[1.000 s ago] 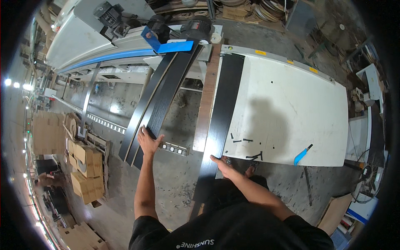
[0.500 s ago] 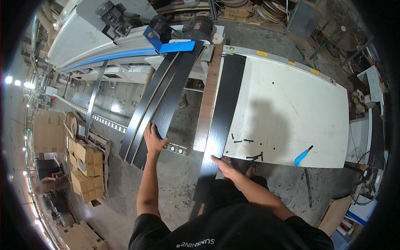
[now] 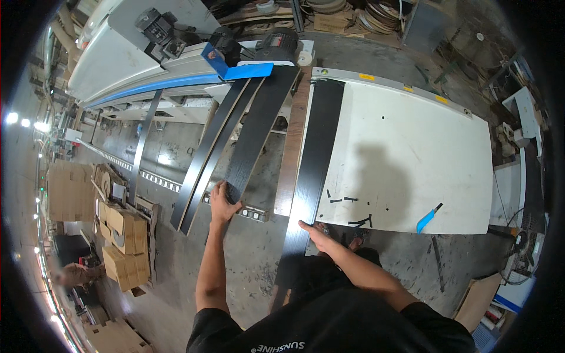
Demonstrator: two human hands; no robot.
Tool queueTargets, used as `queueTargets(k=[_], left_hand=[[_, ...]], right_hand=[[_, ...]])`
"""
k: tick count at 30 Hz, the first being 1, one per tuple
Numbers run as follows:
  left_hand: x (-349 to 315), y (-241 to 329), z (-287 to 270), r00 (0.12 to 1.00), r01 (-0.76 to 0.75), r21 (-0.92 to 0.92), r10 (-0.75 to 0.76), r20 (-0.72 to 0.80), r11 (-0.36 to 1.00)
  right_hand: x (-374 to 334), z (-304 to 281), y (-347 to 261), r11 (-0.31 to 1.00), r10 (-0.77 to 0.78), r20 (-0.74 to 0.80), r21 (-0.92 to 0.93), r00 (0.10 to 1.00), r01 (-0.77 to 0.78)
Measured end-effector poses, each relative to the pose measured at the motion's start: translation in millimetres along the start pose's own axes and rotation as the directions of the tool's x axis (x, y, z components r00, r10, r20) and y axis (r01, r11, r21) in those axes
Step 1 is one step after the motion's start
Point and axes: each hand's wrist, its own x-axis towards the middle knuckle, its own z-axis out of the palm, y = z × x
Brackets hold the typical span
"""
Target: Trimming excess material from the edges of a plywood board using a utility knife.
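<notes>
My left hand (image 3: 223,205) grips the near end of a long black board (image 3: 254,138), thumb at one edge and fingers over the other. Two narrower black strips (image 3: 203,159) with pale edges lie slanted to the left of that board. Their far ends pass beneath a blue metal bracket (image 3: 250,71) at the machine. My right hand (image 3: 318,236) holds the edge of another black board (image 3: 319,138), its thumb on top and its other fingers hidden. This board lies along the left side of the white table (image 3: 424,159), its near end reaching past the table toward my body.
A blue-handled knife (image 3: 428,219) and several small black scraps (image 3: 360,222) lie on the white table. A brown strip of board (image 3: 291,159) runs along its left edge. Motors (image 3: 278,46) sit on the machine ahead. Cardboard boxes (image 3: 125,259) are stacked at left; a fan (image 3: 521,253) stands at right.
The board in my left hand has shifted right, opening a gap from the two strips beside it. My left hand has moved slightly right and nearer. My right hand stays in place.
</notes>
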Motion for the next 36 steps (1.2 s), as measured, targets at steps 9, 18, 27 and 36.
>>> queueTargets(k=[9, 18, 27, 36], left_hand=[[8, 29, 32, 0.965, 0.255, 0.110, -0.246, -0.095, 0.961], [-29, 108, 33, 0.901, 0.431, -0.108, -0.433, 0.004, 0.896], [-106, 190, 29, 0.933, 0.355, -0.144, -0.360, -0.009, 0.924], [-119, 240, 59, 0.940, 0.336, -0.204, -0.339, 0.017, 0.920]], right_hand=[[10, -6, 10, 0.999, 0.026, 0.080, -0.030, 0.996, -0.024], [-3, 0, -4, 0.981, 0.151, 0.111, -0.136, 0.982, -0.135], [33, 10, 44, 0.925, 0.040, -0.171, 0.380, 0.984, 0.028], [30, -1, 54, 0.791, 0.052, 0.013, 0.610, 0.999, -0.049]])
